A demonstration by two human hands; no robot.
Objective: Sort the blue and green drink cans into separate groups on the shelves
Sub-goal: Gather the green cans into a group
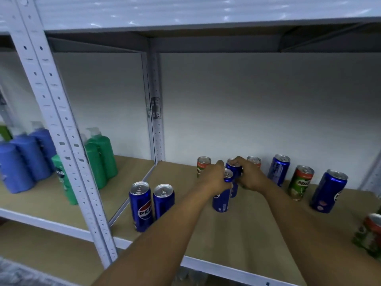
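On the brown shelf board [243, 230], my left hand [214, 178] grips a blue can [222, 198] near its top. Right behind it, my right hand [250, 175] wraps around a second blue can [234, 168]. Two more blue cans [142, 205] [163, 200] stand together at the shelf's front left. Further blue cans stand at the back right [278, 169] and far right [327, 191]. Green cans stand at the back [203, 166], behind my right hand [254, 161], at the right [300, 182] and at the right edge [369, 234].
A perforated grey upright post [68, 153] stands in front, left of the cans. On the neighbouring left shelf are blue bottles [22, 162] and green pump bottles [99, 155]. A white back panel closes the shelf, and another shelf board sits overhead.
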